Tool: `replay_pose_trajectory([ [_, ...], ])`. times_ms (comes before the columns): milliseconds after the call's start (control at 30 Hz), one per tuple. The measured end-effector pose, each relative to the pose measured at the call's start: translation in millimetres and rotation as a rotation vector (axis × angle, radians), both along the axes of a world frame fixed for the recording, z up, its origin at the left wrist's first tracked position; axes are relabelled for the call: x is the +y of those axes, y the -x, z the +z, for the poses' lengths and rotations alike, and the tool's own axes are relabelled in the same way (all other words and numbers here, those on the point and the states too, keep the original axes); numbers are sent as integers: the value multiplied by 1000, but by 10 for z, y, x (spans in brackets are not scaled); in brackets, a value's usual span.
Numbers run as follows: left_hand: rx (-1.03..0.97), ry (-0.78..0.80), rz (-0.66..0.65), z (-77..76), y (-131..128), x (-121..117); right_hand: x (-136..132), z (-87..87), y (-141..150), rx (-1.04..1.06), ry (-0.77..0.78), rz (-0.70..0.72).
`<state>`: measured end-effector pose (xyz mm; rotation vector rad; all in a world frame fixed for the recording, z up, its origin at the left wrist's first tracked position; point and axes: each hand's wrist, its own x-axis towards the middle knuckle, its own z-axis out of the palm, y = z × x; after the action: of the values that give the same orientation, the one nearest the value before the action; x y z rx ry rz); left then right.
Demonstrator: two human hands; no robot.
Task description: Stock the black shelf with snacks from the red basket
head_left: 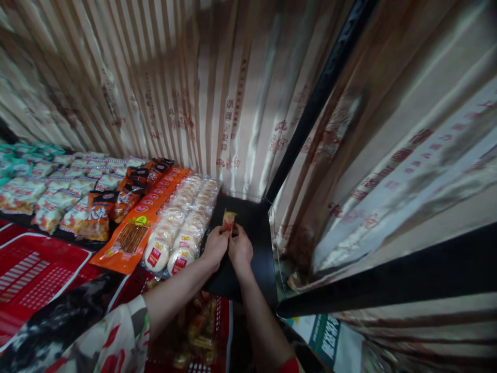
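Observation:
A small snack packet (229, 219), yellowish with red print, is pinched at its lower end between my two hands. My left hand (216, 244) grips it from the left, and my right hand (240, 245) from the right, with the fingertips nearly meeting. Both hands are over the bare black shelf surface (256, 217) at the corner. Just left of them lie two rows of round white cakes (180, 228) in clear wrappers, with red and yellow labels. The packet's bottom edge is hidden by my fingers.
Orange snack bags (132, 235), black-and-orange packets (97, 215) and white packets (54, 199) line the shelf leftward. Red baskets (42, 269) stand in front, one with golden packets (200, 331) under my arms. A black post (310, 119) rises at the shelf corner before the printed curtain (174, 77).

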<state>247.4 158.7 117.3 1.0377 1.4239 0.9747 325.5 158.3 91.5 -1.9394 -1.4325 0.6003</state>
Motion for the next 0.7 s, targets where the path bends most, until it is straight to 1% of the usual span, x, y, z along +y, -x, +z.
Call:
replay_pose_trajectory([
  [133, 59, -17, -79, -107, -2, 120, 48, -38, 14, -39, -36, -32],
  [233, 85, -43, -74, -148, -12, 208, 111, -57, 22, 33, -80, -53],
  [333, 86, -71, -78, -157, -51, 311, 209, -62, 16, 83, -115, -67],
  [433, 65, -71, -76, -169, -112, 429, 335, -62, -1, 84, -136, -78],
  [567, 58, -116, -59, -207, -164, 619, 563, -80, -12, 37, -147, -78],
  [633, 40, -145, -103, -228, -174, 735, 695, -98, -7, -2, -154, -74],
  [700, -14, -188, -206, -242, -194, 855, 824, -121, -3, -30, -162, -72],
])
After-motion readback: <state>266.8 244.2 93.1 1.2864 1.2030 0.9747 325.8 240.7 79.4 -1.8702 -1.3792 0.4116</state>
